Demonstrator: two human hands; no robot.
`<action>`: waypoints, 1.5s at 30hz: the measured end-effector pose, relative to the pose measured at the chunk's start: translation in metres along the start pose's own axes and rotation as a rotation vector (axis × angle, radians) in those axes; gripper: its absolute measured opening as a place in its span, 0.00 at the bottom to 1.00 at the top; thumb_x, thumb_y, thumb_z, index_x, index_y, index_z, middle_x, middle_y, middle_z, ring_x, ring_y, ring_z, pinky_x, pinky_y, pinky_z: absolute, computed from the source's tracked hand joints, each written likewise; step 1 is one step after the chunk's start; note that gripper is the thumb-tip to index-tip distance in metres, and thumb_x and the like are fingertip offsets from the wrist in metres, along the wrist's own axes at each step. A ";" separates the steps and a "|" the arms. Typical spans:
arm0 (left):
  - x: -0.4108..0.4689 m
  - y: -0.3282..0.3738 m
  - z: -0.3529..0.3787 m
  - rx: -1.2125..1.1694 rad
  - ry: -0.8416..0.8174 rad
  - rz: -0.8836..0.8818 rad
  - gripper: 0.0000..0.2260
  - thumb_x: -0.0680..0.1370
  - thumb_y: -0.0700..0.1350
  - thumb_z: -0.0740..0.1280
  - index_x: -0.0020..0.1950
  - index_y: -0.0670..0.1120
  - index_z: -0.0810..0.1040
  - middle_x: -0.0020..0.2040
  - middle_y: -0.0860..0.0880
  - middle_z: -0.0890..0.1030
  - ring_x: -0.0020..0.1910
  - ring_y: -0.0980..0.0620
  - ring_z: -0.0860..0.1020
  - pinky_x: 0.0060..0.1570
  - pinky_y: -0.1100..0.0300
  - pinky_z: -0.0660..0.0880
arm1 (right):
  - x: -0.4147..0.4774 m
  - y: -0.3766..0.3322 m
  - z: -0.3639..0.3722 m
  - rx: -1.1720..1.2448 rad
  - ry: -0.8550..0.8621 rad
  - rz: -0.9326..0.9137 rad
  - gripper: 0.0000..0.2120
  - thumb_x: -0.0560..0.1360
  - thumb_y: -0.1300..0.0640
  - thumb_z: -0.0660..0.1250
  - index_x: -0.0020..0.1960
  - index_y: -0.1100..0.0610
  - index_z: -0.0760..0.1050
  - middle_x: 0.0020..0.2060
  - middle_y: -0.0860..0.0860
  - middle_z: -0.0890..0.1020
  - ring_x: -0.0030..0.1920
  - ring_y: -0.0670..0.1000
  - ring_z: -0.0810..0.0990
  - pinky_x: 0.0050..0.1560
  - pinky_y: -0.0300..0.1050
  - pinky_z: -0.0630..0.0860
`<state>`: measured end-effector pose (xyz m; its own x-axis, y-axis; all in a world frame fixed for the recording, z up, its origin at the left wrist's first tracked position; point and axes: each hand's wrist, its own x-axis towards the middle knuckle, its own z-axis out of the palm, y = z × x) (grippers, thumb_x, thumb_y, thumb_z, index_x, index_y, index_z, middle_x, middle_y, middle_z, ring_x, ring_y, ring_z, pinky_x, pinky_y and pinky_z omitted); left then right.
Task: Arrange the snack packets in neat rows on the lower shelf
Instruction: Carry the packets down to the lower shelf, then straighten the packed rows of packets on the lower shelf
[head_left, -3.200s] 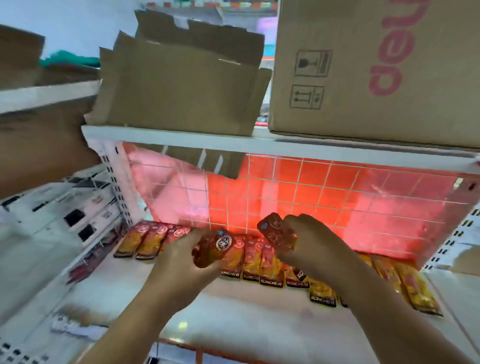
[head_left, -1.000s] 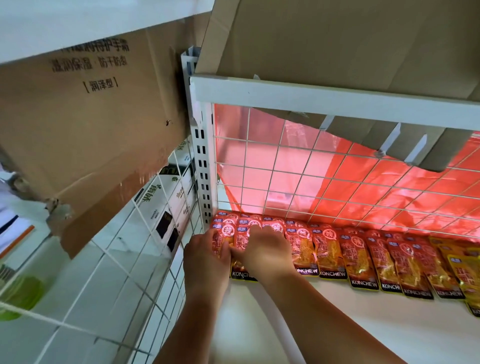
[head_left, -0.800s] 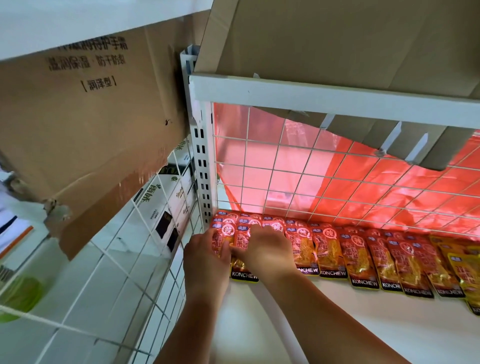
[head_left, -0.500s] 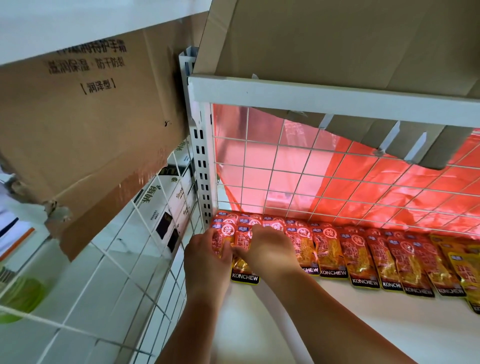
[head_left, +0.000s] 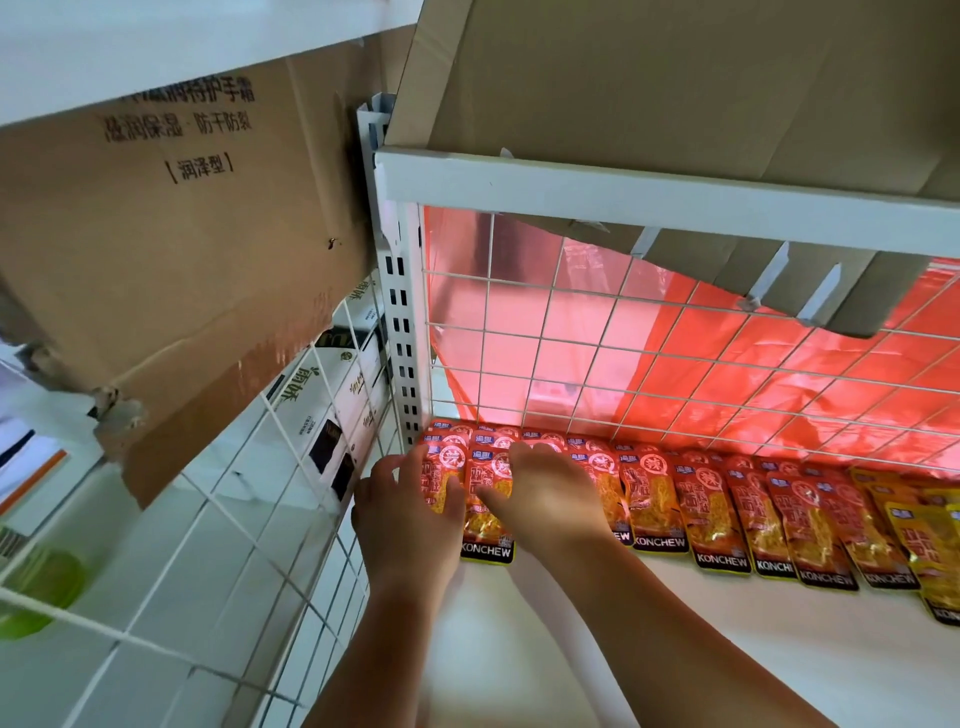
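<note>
Red and orange KONCHEW snack packets (head_left: 711, 514) lie overlapping in a row along the back of the white lower shelf (head_left: 727, 649), turning to yellow packets (head_left: 924, 540) at the far right. My left hand (head_left: 410, 514) rests on the leftmost packet (head_left: 439, 480) by the shelf upright, thumb over its lower part. My right hand (head_left: 545, 499) lies flat on the packets just to the right, thumb touching the second packet (head_left: 485, 509), whose black KONCHEW strip shows between my wrists. The packets under my right palm are hidden.
A white wire grid (head_left: 675, 364) with red plastic behind it backs the shelf. The shelf above (head_left: 623, 200) carries cardboard boxes (head_left: 675, 88). Left of the perforated upright (head_left: 402, 338), a wire divider (head_left: 208, 545) fences off white product boxes (head_left: 332, 410) and a large cardboard box (head_left: 182, 234).
Over three seconds I shifted from the shelf's middle, holding a packet in each hand, to its left end. In the last second both hands stay pressed on the leftmost packets, barely moving.
</note>
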<state>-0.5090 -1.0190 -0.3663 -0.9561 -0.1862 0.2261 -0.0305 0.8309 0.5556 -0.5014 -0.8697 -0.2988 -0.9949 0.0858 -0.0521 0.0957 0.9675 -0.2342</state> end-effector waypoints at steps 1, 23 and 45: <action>-0.001 0.002 -0.001 0.029 0.022 0.025 0.21 0.76 0.57 0.70 0.66 0.50 0.78 0.61 0.47 0.80 0.61 0.42 0.76 0.58 0.49 0.73 | -0.001 0.002 -0.002 0.014 -0.003 -0.003 0.24 0.76 0.35 0.64 0.62 0.52 0.72 0.56 0.54 0.78 0.58 0.57 0.77 0.55 0.49 0.73; -0.065 0.169 -0.055 -0.238 0.145 0.463 0.23 0.76 0.55 0.66 0.69 0.48 0.78 0.59 0.46 0.82 0.60 0.42 0.77 0.60 0.44 0.74 | -0.105 0.132 -0.132 0.278 0.413 -0.218 0.16 0.73 0.55 0.68 0.61 0.55 0.78 0.56 0.52 0.81 0.56 0.55 0.79 0.59 0.48 0.75; -0.315 0.552 -0.098 -0.479 0.022 0.989 0.22 0.75 0.56 0.66 0.68 0.49 0.78 0.59 0.47 0.83 0.60 0.43 0.77 0.62 0.50 0.73 | -0.403 0.439 -0.375 0.059 0.857 0.055 0.15 0.73 0.58 0.71 0.59 0.52 0.80 0.55 0.50 0.82 0.54 0.52 0.79 0.52 0.40 0.70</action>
<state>-0.1966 -0.5526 -0.0525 -0.4901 0.4367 0.7544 0.8675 0.3291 0.3730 -0.0699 -0.3906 -0.0165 -0.6665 0.3047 0.6804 0.1220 0.9449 -0.3037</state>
